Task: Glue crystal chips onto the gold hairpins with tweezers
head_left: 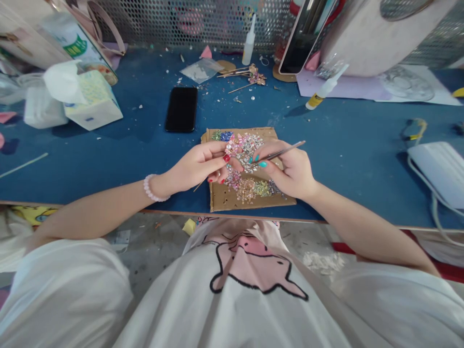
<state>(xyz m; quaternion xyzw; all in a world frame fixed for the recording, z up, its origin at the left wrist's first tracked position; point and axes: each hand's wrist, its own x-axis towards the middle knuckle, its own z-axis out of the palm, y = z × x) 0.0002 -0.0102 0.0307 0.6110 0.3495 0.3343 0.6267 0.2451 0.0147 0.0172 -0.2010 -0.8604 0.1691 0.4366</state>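
My left hand (pixel 194 168) is closed on a hairpin with a pink jewelled flower head (pixel 232 146); its thin gold stick pokes out below the fingers. In my right hand (pixel 295 170) are metal tweezers (pixel 286 150), pinched between thumb and fingers, their tips pointing left toward the flower. Whether the tips hold a stone is too small to tell. Beneath both hands lies a cardboard sheet (pixel 220 199) bearing loose rhinestones (pixel 248 188) in piles of silver, pink, peach, green and blue.
Beyond the cardboard lie a black phone (pixel 181 110) and several flower hairpins (pixel 255 76). Two glue bottles (pixel 249 47) stand on the blue table (pixel 145 154). A tissue pack (pixel 93 100) is at left, a propped phone (pixel 303 38) at back, a white corded device (pixel 440 171) at right.
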